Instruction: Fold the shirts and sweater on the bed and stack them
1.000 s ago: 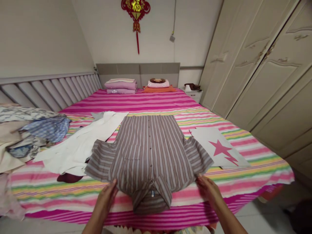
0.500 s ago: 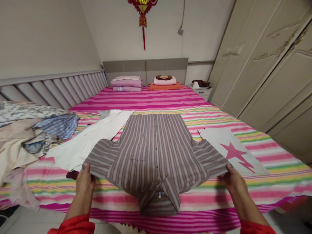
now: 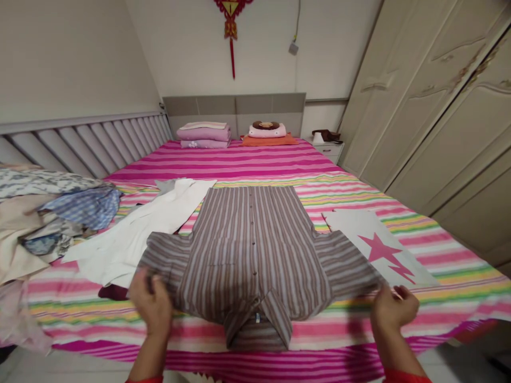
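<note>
A brown-and-grey striped short-sleeved shirt (image 3: 255, 250) lies spread front side up on the bed, its buttons down the middle and its collar towards me. My left hand (image 3: 151, 303), blurred by motion, is at the cuff of the left-side sleeve with thumb and fingers apart. By the tip of the other sleeve is my right hand (image 3: 393, 308), its thumb and fingers parted. Whether either hand still touches the cloth is hard to see. A white garment (image 3: 139, 234) lies left of the shirt, partly under the sleeve.
A pale sheet-like piece with a pink star (image 3: 383, 247) lies to the right. Crumpled clothes (image 3: 75, 207) are heaped at the left. Folded bedding (image 3: 205, 135) sits by the headboard (image 3: 275, 109). A wardrobe (image 3: 431, 106) stands along the right side.
Both hands have let go of the sleeve ends and changed pose; the left has moved inward. The sleeves have settled onto the bed. The view has shifted slightly.
</note>
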`<state>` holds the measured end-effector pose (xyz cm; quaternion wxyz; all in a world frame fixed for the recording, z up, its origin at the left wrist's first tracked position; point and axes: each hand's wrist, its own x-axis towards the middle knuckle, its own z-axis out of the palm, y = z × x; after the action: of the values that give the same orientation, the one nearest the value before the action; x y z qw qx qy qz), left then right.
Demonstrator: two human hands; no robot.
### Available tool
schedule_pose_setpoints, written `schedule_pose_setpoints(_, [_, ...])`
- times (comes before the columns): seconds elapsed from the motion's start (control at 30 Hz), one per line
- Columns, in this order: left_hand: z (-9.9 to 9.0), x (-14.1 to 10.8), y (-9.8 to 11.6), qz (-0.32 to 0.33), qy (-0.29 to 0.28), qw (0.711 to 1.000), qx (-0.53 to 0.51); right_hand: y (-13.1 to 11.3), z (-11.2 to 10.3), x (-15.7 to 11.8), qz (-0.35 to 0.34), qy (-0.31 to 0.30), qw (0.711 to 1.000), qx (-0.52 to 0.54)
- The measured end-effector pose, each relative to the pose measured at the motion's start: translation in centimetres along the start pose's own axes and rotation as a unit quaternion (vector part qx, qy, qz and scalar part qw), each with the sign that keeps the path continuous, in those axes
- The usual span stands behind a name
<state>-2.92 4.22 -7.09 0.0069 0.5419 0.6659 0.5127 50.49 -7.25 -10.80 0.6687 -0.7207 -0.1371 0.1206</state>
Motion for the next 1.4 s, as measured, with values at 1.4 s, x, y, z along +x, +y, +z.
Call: schedule_pose_setpoints(1.4, [17.9,11.9,0.8,0.074,-0.275,0.908,0.308,-4.1,21.6,3.7,-0.278,-0.26,0.752,-0.539])
